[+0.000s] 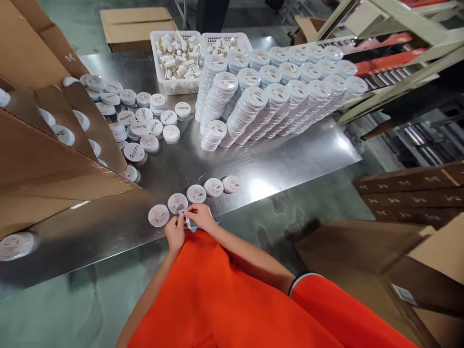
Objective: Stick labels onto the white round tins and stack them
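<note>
Close to my body, at the table's near edge, both hands meet around a strip of small white labels (188, 223). My left hand (175, 233) is closed in a pinch at its left side. My right hand (200, 216) pinches its upper end, with the fingertips almost touching those of the left. Just beyond the hands several round white tubs (196, 194) form a slanted row, with printed faces and small barcodes upward. The leftmost tub (158, 215) lies beside my left hand. Fine print on the strip is too small to read.
Tall stacks of white tubs (253, 99) fill the back of the metal table (290, 159). Behind them stand white baskets (174, 87) of small bottles. Loose tubs (139, 126) lie beside an open carton (54, 159) at left. Other cartons (348, 246) stand at right.
</note>
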`<state>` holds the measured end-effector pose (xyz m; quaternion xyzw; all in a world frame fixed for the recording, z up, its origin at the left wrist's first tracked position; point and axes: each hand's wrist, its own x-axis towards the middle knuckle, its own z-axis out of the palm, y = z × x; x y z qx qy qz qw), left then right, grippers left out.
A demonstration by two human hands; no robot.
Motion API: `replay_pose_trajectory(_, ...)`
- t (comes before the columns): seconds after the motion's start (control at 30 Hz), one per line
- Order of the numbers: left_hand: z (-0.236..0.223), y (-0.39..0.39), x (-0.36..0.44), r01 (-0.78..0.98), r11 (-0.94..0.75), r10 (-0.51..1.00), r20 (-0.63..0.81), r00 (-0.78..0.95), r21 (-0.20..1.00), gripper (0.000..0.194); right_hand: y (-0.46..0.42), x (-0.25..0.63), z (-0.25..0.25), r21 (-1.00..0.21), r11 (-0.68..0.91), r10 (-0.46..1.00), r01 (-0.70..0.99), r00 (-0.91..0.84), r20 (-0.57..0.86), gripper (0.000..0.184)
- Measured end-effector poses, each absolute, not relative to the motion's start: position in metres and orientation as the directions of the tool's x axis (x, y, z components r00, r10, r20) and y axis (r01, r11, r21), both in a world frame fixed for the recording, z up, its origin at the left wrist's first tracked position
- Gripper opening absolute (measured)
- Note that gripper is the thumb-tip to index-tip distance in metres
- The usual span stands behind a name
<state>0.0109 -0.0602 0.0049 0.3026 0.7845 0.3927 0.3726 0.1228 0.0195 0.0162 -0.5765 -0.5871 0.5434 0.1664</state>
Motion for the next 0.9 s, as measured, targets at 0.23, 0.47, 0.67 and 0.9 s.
replay_pose_trajectory(0.23,-0.009,-0.07,-0.006,0.593,0.355,0.921,-0.162,-0.354,0.722,0.034,0.051,0.106,0.013,-0.613,-0.242,0.858,0.752,-0.129,-0.497,0.016)
replay_pose_trajectory(0.47,-0.018,-0.068,-0.01,0.81,0.173,0.982,-0.161,-0.099,0.56,0.019,0.048,0.089,0.011,-0.432,-0.204,0.821,0.879,-0.087,-0.565,0.02)
replay_pose_trajectory(0.67,-0.009,-0.065,-0.01,0.825,0.188,0.973,-0.214,-0.083,0.534,0.021,0.049,0.083,0.015,-0.334,-0.167,0.812,0.928,-0.063,-0.58,0.022)
replay_pose_trajectory(0.9,-0.003,-0.061,-0.01,0.82,0.216,0.958,-0.279,-0.072,0.53,0.02,0.045,0.078,0.019,-0.239,-0.007,0.845,0.971,-0.122,-0.52,0.026)
